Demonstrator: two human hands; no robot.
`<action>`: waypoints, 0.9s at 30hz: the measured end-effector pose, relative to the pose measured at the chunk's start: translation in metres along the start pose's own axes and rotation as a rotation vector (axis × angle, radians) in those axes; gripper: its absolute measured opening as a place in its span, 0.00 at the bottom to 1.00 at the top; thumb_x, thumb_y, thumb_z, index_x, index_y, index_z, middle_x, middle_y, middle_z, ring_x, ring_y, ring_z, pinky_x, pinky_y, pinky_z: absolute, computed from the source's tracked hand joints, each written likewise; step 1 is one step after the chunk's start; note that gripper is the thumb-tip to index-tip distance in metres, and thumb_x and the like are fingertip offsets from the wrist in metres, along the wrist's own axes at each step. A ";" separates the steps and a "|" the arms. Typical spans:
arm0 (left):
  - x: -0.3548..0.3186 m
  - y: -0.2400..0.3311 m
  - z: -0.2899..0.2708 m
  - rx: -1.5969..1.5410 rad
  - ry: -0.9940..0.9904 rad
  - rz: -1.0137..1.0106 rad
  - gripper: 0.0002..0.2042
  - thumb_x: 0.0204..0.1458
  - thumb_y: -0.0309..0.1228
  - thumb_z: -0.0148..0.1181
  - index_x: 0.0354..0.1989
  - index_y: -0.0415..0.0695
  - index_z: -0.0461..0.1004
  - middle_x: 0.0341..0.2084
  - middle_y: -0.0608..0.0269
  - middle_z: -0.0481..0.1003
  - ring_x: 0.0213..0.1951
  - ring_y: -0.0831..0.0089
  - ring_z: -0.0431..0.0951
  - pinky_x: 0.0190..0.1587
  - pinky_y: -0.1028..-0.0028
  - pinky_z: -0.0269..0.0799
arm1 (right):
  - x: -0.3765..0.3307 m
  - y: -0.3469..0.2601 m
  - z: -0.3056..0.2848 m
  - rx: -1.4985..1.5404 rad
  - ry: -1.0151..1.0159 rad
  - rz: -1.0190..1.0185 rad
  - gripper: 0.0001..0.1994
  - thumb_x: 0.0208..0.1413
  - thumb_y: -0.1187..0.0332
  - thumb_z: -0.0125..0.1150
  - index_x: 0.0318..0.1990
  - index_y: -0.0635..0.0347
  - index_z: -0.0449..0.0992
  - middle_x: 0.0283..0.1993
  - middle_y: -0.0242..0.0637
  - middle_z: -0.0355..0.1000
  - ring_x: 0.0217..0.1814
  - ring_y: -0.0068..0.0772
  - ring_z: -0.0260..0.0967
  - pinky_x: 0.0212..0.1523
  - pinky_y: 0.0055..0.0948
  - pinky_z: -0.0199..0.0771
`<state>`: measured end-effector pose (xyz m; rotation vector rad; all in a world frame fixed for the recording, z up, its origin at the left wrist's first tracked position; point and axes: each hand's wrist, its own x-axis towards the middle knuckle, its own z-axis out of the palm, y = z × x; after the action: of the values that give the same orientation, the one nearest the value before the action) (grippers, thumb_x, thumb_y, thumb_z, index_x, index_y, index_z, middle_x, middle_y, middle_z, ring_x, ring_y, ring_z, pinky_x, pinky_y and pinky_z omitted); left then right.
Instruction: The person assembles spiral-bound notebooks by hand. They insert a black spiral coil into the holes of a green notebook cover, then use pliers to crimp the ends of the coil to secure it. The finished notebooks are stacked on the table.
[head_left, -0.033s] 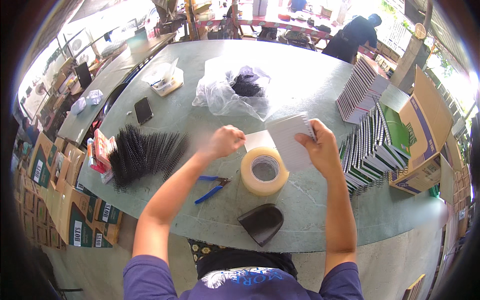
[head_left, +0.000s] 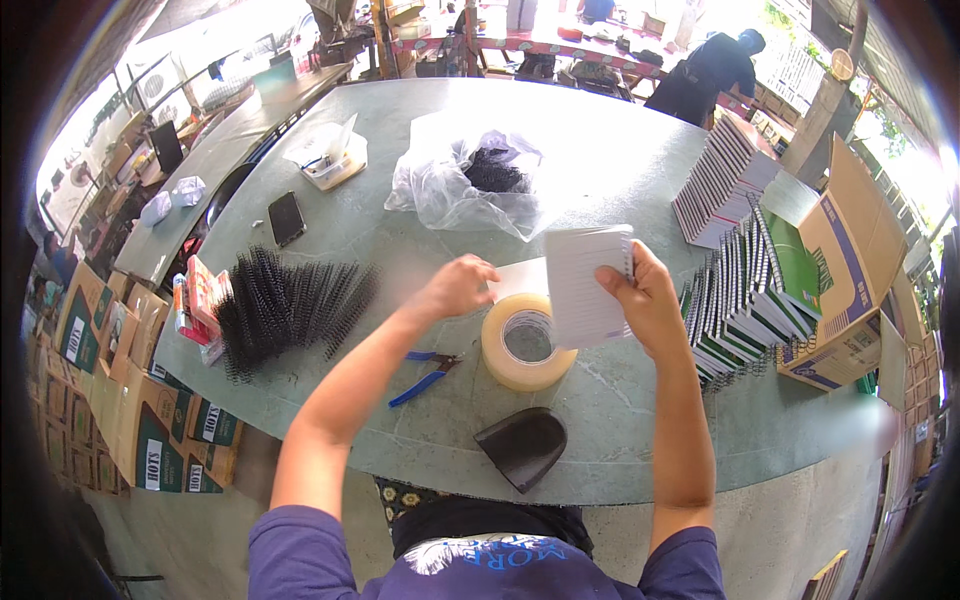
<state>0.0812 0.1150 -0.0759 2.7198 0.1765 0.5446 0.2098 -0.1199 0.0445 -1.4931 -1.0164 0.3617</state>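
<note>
My right hand (head_left: 648, 292) grips a small block of lined notebook sheets (head_left: 582, 290), thumb on the front face, close to the row of punched holes along its right edge. Left of it, my left hand (head_left: 462, 287) has its fingers bent, thumb and forefinger slightly apart, beside a white sheet (head_left: 522, 277) on the table. Between and below the hands lies a wide roll of clear tape (head_left: 500, 362). Blue-handled pliers (head_left: 428, 380) rest under my left forearm. Nearer me sits a dark, rounded block (head_left: 524, 448).
Black binding coils (head_left: 285, 308) are heaped at left. A plastic bag (head_left: 430, 190) with more coils, a phone (head_left: 287, 219) and a white tub (head_left: 335, 168) lie farther back. Green spiral notebooks (head_left: 745, 320), a notebook stack (head_left: 722, 185) and an open carton (head_left: 850, 260) stand right.
The block of sheets has turned more upright and faces me more squarely. My left hand has shifted slightly right, its fingers loosening from a closer curl.
</note>
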 end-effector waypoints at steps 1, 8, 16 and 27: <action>0.002 -0.009 0.025 0.009 0.030 0.034 0.10 0.43 0.32 0.60 0.32 0.39 0.77 0.32 0.54 0.77 0.39 0.57 0.75 0.47 0.67 0.69 | 0.000 0.007 -0.001 0.226 -0.017 0.015 0.11 0.53 0.71 0.58 0.43 0.65 0.70 0.35 0.37 0.74 0.36 0.30 0.71 0.38 0.26 0.72; 0.019 -0.008 0.048 0.358 0.043 0.088 0.11 0.37 0.31 0.59 0.30 0.37 0.75 0.25 0.55 0.76 0.32 0.57 0.75 0.38 0.64 0.72 | -0.026 0.099 -0.025 0.697 -0.216 0.621 0.16 0.53 0.67 0.59 0.48 0.62 0.69 0.39 0.34 0.72 0.38 0.21 0.70 0.39 0.26 0.73; 0.034 0.059 -0.078 -1.051 -0.004 -0.191 0.07 0.52 0.24 0.53 0.37 0.37 0.73 0.22 0.69 0.73 0.25 0.84 0.70 0.28 0.79 0.69 | -0.037 0.118 -0.038 0.633 -0.329 0.740 0.19 0.58 0.59 0.52 0.51 0.63 0.67 0.43 0.36 0.71 0.42 0.27 0.69 0.43 0.28 0.71; -0.022 0.071 -0.028 -0.257 0.419 -0.057 0.13 0.48 0.38 0.60 0.29 0.38 0.75 0.24 0.51 0.75 0.26 0.61 0.76 0.32 0.68 0.70 | 0.002 0.032 -0.002 -0.355 -0.645 0.301 0.13 0.54 0.70 0.54 0.47 0.63 0.66 0.34 0.43 0.72 0.36 0.31 0.68 0.37 0.30 0.68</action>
<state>0.0534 0.0538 -0.0337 2.3174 0.2681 1.0395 0.2248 -0.1163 0.0164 -1.9121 -1.4099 0.9613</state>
